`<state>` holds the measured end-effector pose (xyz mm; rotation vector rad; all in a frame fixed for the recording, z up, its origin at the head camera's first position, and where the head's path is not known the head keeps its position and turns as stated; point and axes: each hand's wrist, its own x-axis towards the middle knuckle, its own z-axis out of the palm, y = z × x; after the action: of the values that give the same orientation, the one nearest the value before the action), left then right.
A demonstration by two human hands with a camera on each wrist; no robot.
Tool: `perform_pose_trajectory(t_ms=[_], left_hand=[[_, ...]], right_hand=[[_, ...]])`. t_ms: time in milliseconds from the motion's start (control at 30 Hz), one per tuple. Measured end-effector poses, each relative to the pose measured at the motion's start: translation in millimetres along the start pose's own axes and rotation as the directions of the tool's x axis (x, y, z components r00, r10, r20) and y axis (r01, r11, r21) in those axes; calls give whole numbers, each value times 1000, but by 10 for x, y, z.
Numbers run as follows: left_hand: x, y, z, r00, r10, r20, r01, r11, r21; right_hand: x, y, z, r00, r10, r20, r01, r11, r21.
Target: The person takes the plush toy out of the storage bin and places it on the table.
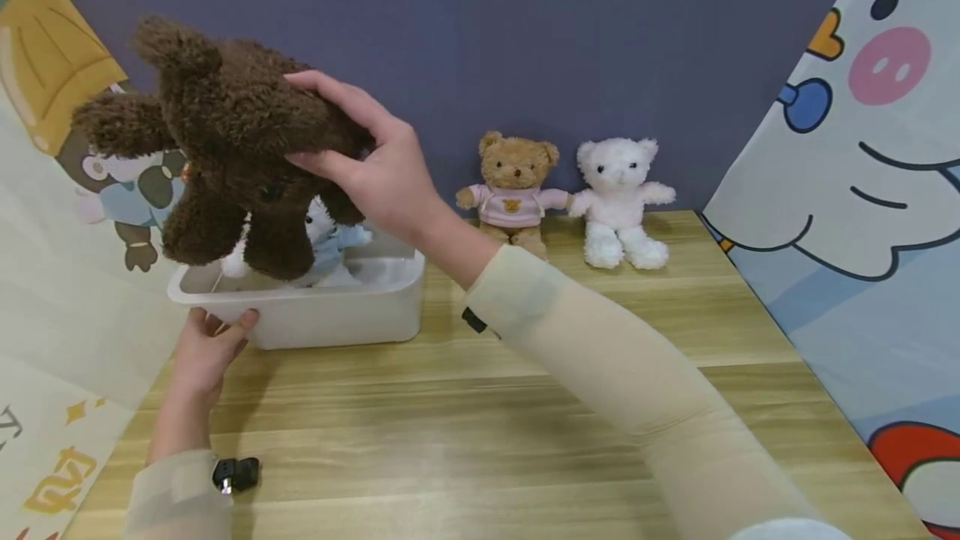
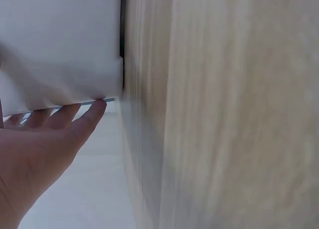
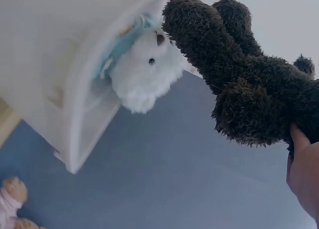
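Note:
My right hand [image 1: 382,165] grips a dark brown plush bear [image 1: 247,107] by its body and holds it tilted above a white plastic bin [image 1: 345,315]. The bear's limbs hang over the bin's left part. Inside the bin sits a white plush toy in light blue clothing [image 1: 327,255], partly hidden behind the brown bear; its white head [image 3: 144,69] shows in the right wrist view. At the bin's front left corner, my left hand [image 1: 204,357] holds on, thumb on the front wall and fingers [image 2: 89,118] along the end wall.
Against the dark back panel sit a tan teddy bear in a pink top [image 1: 513,186] and a white plush bear [image 1: 618,198], both right of the bin. Printed cartoon panels [image 1: 847,148] flank the wooden table [image 1: 450,440] on both sides.

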<state>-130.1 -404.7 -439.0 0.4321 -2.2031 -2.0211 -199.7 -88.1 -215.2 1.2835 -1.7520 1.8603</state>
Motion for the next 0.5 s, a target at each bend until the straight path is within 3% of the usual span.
perform_pose_trajectory(t_ms=[67,167,333,500], left_hand=[[-16,6,-14,999,50,-15,-50,999,-13],[-52,34,-62,991,121,-49,-124,990,-60],[-125,151,-190,977,208,-44,-212,972,-104],[-156,314,-269,972,232,-22,-233,972,-39]], right_hand=[[20,-71,-69,998,-68,-17,68,997,32],[41,-180,-168,994,-102,-38,104,992,66],[38,-326,-362,994,-73,-77,80,991,103],[-34,-409,-609,991,-51,-127,65,992,104]])
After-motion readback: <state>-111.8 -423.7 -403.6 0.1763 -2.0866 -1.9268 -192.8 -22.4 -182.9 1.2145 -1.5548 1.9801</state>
